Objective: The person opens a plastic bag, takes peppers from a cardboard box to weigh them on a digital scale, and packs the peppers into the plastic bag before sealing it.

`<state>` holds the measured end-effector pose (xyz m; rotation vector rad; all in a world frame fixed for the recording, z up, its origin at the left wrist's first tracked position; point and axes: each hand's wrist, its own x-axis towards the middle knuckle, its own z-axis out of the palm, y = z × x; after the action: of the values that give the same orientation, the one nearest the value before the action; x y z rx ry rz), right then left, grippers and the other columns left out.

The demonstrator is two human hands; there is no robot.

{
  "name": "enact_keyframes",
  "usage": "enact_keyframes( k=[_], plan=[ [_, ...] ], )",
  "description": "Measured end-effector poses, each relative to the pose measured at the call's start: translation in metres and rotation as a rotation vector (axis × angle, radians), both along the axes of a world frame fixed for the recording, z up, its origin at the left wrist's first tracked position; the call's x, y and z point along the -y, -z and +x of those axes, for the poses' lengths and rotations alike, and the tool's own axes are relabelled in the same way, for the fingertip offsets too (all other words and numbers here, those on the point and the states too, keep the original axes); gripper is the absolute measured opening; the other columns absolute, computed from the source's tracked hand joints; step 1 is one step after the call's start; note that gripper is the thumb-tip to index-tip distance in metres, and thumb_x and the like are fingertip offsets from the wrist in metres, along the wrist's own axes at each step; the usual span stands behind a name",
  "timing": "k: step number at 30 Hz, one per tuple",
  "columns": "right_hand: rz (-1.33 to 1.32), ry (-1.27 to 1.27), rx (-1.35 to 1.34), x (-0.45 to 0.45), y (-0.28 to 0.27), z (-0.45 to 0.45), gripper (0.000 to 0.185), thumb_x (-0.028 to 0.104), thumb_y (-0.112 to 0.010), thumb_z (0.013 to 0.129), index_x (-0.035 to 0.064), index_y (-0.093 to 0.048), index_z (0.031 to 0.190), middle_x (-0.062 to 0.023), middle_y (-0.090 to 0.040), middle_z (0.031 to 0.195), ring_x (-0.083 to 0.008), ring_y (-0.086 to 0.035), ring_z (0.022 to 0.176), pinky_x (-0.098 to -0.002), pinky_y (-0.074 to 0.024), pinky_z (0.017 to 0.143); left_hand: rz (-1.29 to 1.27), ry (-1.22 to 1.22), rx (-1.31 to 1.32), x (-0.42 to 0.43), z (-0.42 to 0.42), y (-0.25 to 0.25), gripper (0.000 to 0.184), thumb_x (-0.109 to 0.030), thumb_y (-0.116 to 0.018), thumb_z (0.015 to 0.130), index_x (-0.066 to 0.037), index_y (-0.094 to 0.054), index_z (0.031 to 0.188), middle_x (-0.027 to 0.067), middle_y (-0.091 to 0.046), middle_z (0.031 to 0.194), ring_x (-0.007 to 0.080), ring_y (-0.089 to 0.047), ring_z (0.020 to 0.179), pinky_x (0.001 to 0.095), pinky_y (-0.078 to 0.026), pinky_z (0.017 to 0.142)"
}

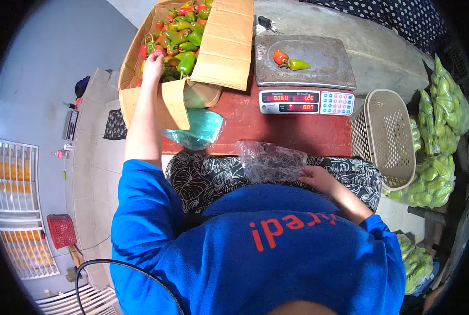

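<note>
My left hand [153, 67] reaches into a cardboard box [224, 44] at the upper left, its fingers closed around a red pepper [160, 51] among many green and red ones. The fingertips are partly hidden there. Over my lap, my right hand [318, 178] pinches the edge of a crumpled clear plastic bag [271, 161]. On the metal plate of a digital scale [318, 63] lie an orange-red pepper [280, 56] and a green pepper [299, 64]. Red digits glow on the scale's display [289, 102].
The scale and box stand on a red table [234, 121]. A teal plastic bag [195, 131] lies below the box. To the right are a beige plastic basket [389, 136] and bags of green vegetables [444, 115]. A red basket [61, 231] is far left.
</note>
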<state>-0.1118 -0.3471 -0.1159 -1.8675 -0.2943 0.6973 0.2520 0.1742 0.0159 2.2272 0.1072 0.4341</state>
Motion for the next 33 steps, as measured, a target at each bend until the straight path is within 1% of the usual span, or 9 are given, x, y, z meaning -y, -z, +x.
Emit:
enact_keyframes(
  k=[3, 6, 12, 15, 21, 25, 27, 29, 33],
  plan=[
    [0.024, 0.025, -0.068, -0.001, -0.003, 0.000, 0.023, 0.018, -0.063, 0.085, -0.0010, -0.062, 0.097, -0.0111, -0.065, 0.084, -0.0150, -0.059, 0.082, -0.0312, -0.0468, 0.076, 0.173, 0.141, -0.378, -0.015, 0.009, 0.014, 0.041, -0.014, -0.061, 0.082, -0.001, -0.056, 0.120, 0.0095, -0.066, 0.107, 0.0148, -0.061, 0.101, 0.0304, -0.049, 0.083],
    [0.007, 0.003, -0.090, -0.002, 0.006, 0.001, 0.024, 0.019, -0.063, 0.085, -0.0013, -0.062, 0.097, -0.0114, -0.065, 0.084, -0.0151, -0.060, 0.082, -0.0310, -0.0469, 0.076, 0.850, 0.124, -0.536, 0.043, -0.026, -0.022, 0.052, -0.017, -0.067, 0.071, -0.005, -0.058, 0.120, 0.0112, -0.067, 0.108, 0.0194, -0.063, 0.098, 0.0329, -0.050, 0.082],
    [0.069, -0.005, -0.090, -0.004, -0.005, 0.000, 0.022, 0.018, -0.063, 0.085, -0.0014, -0.062, 0.096, -0.0112, -0.065, 0.084, -0.0152, -0.060, 0.082, -0.0310, -0.0470, 0.076, 0.826, 0.040, -0.716, 0.044, -0.005, -0.016, 0.062, -0.025, -0.075, 0.062, -0.007, -0.060, 0.119, 0.0140, -0.067, 0.105, 0.0249, -0.064, 0.097, 0.0338, -0.049, 0.084],
    [0.072, 0.007, -0.099, -0.005, -0.010, 0.000, 0.022, 0.018, -0.063, 0.085, -0.0014, -0.062, 0.095, -0.0113, -0.066, 0.084, -0.0156, -0.060, 0.082, -0.0314, -0.0474, 0.076, 0.901, 0.065, -0.586, 0.047, -0.018, -0.020, 0.049, -0.029, -0.073, 0.065, -0.011, -0.066, 0.110, 0.0151, -0.066, 0.109, 0.0280, -0.064, 0.099, 0.0367, -0.050, 0.086],
    [0.092, -0.002, -0.048, -0.003, 0.001, -0.003, 0.022, 0.018, -0.062, 0.086, -0.0014, -0.062, 0.095, -0.0123, -0.066, 0.084, -0.0147, -0.060, 0.081, -0.0323, -0.0475, 0.076, 0.885, 0.054, -0.316, 0.032, 0.001, -0.020, 0.022, -0.024, -0.061, 0.079, -0.012, -0.068, 0.097, 0.0149, -0.067, 0.099, 0.0297, -0.065, 0.094, 0.0407, -0.050, 0.083],
    [0.088, 0.002, -0.050, -0.003, -0.019, -0.002, 0.023, 0.019, -0.062, 0.086, -0.0009, -0.062, 0.097, -0.0128, -0.066, 0.085, -0.0144, -0.060, 0.081, -0.0330, -0.0473, 0.075, 0.753, -0.035, -0.010, 0.075, 0.021, -0.072, 0.024, -0.029, -0.057, 0.088, -0.011, -0.068, 0.099, 0.0129, -0.068, 0.096, 0.0256, -0.066, 0.090, 0.0370, -0.052, 0.075],
    [0.040, -0.024, -0.066, -0.003, -0.017, 0.001, 0.024, 0.020, -0.063, 0.085, -0.0008, -0.062, 0.098, -0.0130, -0.066, 0.086, -0.0142, -0.060, 0.083, -0.0332, -0.0473, 0.076, 0.235, 0.171, 0.332, 0.107, 0.030, -0.083, 0.024, -0.026, -0.057, 0.089, -0.008, -0.066, 0.102, 0.0108, -0.069, 0.092, 0.0202, -0.066, 0.085, 0.0335, -0.052, 0.073],
    [0.022, -0.021, -0.107, -0.005, -0.015, 0.001, 0.025, 0.021, -0.063, 0.085, 0.0000, -0.062, 0.098, -0.0132, -0.066, 0.086, -0.0155, -0.061, 0.083, -0.0335, -0.0475, 0.077, -0.049, 0.302, 0.327, 0.176, 0.003, -0.104, 0.023, -0.021, -0.058, 0.089, -0.004, -0.065, 0.103, 0.0091, -0.067, 0.090, 0.0170, -0.063, 0.082, 0.0310, -0.051, 0.076],
    [0.044, -0.046, -0.122, -0.006, -0.015, 0.001, 0.025, 0.022, -0.062, 0.085, 0.0018, -0.063, 0.099, -0.0135, -0.067, 0.088, -0.0197, -0.063, 0.085, -0.0341, -0.0478, 0.079, 0.092, 0.546, 0.243, 0.266, -0.002, -0.068, 0.026, -0.023, -0.057, 0.091, -0.005, -0.062, 0.110, 0.0037, -0.066, 0.089, 0.0100, -0.061, 0.076, 0.0256, -0.051, 0.064]
  ],
)
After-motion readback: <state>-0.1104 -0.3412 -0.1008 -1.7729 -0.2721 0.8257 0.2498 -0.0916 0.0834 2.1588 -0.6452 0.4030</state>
